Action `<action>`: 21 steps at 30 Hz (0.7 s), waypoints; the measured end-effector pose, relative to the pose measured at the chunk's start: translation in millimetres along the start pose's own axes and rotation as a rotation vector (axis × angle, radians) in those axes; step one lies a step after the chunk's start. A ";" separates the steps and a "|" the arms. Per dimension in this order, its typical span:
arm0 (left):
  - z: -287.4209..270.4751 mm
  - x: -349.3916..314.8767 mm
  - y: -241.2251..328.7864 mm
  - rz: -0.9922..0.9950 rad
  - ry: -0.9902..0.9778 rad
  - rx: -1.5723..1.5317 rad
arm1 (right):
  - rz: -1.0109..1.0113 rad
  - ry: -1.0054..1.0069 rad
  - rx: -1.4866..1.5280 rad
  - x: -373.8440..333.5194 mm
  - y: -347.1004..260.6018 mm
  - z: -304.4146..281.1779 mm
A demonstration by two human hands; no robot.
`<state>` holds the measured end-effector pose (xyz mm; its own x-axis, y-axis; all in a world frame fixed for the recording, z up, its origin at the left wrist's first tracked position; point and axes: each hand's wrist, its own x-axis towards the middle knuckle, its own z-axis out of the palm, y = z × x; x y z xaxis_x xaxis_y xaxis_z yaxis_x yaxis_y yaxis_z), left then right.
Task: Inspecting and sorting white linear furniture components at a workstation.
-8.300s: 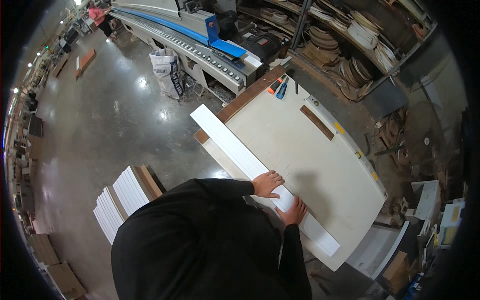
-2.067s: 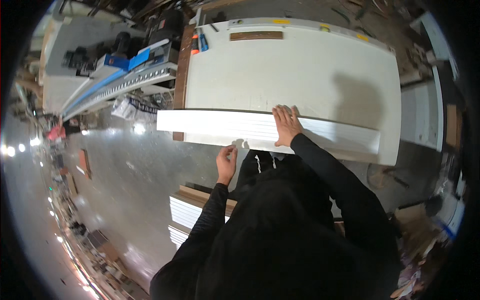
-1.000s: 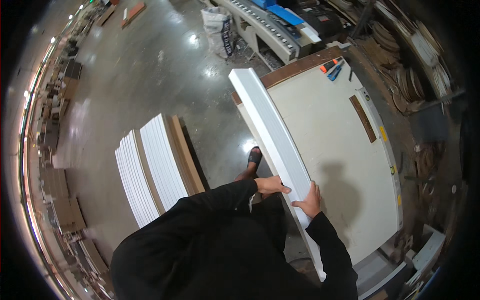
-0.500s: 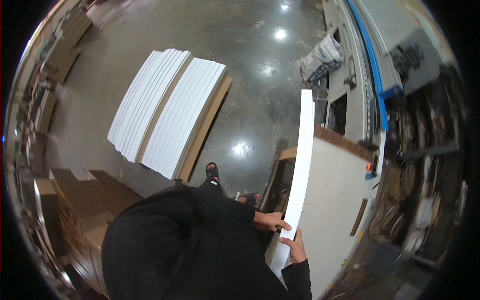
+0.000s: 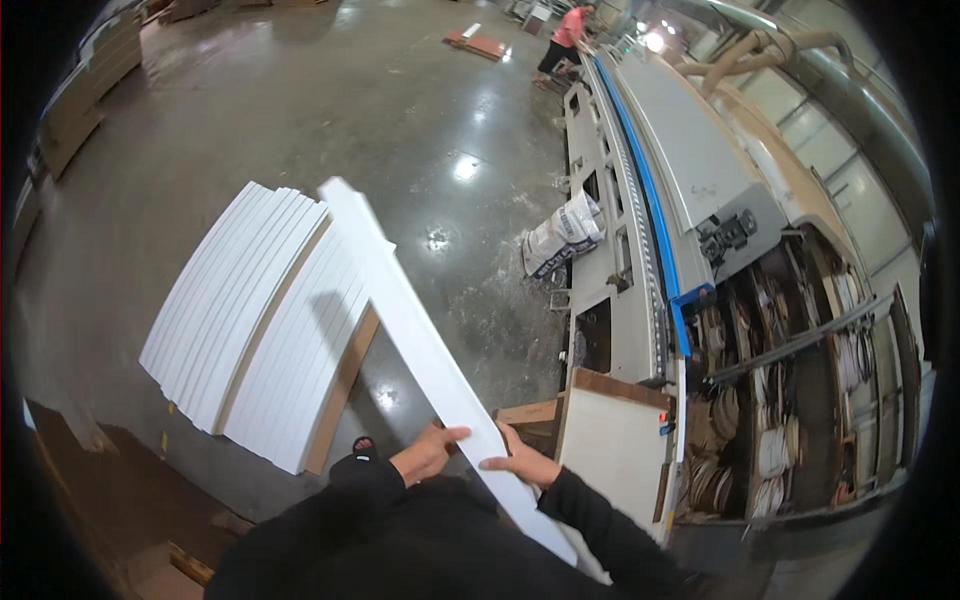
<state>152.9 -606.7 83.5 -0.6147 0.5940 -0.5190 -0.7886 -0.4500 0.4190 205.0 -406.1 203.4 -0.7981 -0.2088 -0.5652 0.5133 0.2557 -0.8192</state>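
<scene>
Both my hands hold a long white board (image 5: 425,335), which slants from near my body up to the far left. A step along its edge suggests a second strip lying with it. My left hand (image 5: 428,455) is closed on the left edge, thumb across the top face. On the opposite edge my right hand (image 5: 525,462) grips it, thumb also on top. The board's far end hangs over white boards (image 5: 235,310) laid side by side in two groups on the floor, partly hiding the nearer group (image 5: 290,365) and casting a shadow there.
Brown board (image 5: 343,395) lies under the white ones. To the right stand a white-topped table (image 5: 610,430) and a long machine with a blue rail (image 5: 650,215). A sack (image 5: 565,238) leans beside it. Coiled strips (image 5: 770,480) fill racks. A person (image 5: 568,35) stands at the machine's far end.
The white board has swung left, from over the table's edge to above the floor stack, with both hands still on it. My view has turned and now takes in more of the machine.
</scene>
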 end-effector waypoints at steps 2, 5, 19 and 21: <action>-24.2 -5.7 37.4 0.102 -0.011 -0.052 | 0.028 -0.070 -0.082 11.4 -16.8 8.1; -64.5 -8.1 95.4 0.338 0.006 -0.156 | 0.040 -0.145 -0.281 29.6 -17.5 -1.5; -233.7 2.4 199.5 0.629 0.493 -0.507 | 0.412 -0.691 -0.659 286.6 -60.1 -240.1; -211.5 8.2 207.5 0.620 0.585 -0.628 | 0.474 -0.737 -0.589 345.6 -98.9 -255.7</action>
<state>-19.0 -836.2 8.7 -0.6925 -0.1958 -0.6944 -0.0986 -0.9277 0.3600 -202.3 -262.2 113.9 -0.0656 -0.4389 -0.8961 0.3304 0.8379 -0.4346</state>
